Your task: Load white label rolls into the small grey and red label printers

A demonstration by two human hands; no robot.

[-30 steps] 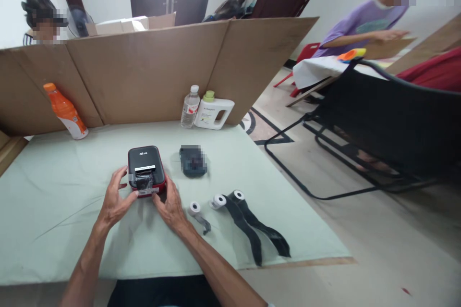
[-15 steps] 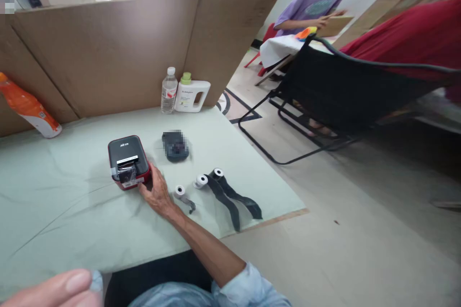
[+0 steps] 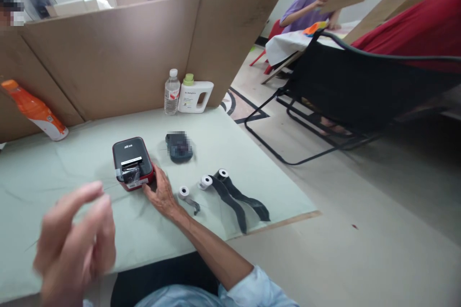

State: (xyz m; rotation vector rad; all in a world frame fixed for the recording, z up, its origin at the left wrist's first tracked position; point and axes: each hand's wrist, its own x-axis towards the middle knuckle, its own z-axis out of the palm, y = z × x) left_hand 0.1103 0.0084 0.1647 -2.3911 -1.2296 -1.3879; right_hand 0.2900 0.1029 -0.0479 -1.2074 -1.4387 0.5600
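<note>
A small black and red label printer [image 3: 131, 155] sits on the pale green cloth, a strip of clear tape hanging at its front slot. My right hand [image 3: 163, 191] is braced round its front right corner, thumb at the front and fingers along the side. Blurred and raised in the lower left, my left hand [image 3: 77, 239] has loosely bent fingers, a gap at the thumb and nothing visible between them. To the right of my right hand lie a small roll [image 3: 184, 192] with a short grey tail, a white-cored roll [image 3: 206, 181] and another roll [image 3: 223, 173] with long black ribbons trailing.
A dark, partly pixelated device [image 3: 179, 147] lies behind the rolls. A water bottle [image 3: 172, 93], a white jug [image 3: 196, 97] and an orange bottle [image 3: 39, 112] stand by the cardboard screen [image 3: 126, 57]. A black folding chair [image 3: 353, 81] and a person in purple [image 3: 306, 6] are at right.
My left hand has risen from the bottom left corner into view over the cloth. My right hand stays at the printer. The person in purple has lifted a board.
</note>
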